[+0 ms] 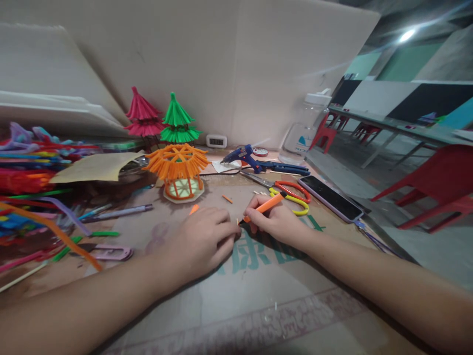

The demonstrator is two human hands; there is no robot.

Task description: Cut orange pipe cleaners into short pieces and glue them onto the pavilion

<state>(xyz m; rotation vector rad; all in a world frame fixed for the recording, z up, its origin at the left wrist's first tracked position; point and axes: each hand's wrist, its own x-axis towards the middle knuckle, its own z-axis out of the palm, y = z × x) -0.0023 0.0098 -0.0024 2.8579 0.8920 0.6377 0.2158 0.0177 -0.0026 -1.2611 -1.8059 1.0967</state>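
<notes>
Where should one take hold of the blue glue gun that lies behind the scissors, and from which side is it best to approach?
Probably the handle of the glue gun, approached from above. It lies flat on its side on the table, nozzle pointing left, so the handle is exposed. The scissors lie just in front, and the right hand works nearby, so a low approach from the front seems crowded.

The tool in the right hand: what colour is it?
Orange tool, dark tip, held in the right hand; head view.

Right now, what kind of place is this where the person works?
Probably a craft workbench in a workshop or classroom. A hot glue gun, small paper-strip pavilion models and bundles of colored strips lie on the table, and the right hand holds an orange knife.
</notes>
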